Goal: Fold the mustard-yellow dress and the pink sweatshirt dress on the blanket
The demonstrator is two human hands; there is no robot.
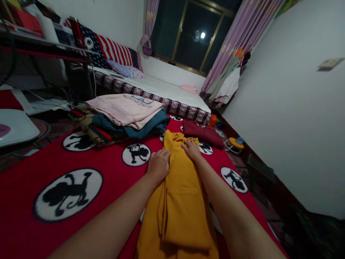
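A yellow top, folded into a long narrow strip, lies on the red blanket straight in front of me. Its gathered far end looks like a neckline. My left hand is at its left edge, with fingers curled closed on the fabric. Higher up, my right hand rests over the right side near the far end, fingers laid out on the cloth and slightly apart. The undersides of both hands are hidden.
A pile with a folded pink shirt over teal clothing lies at the left. A folded maroon garment lies beyond my right hand. Behind stand a bed and a cluttered desk; a yellow stool is at right.
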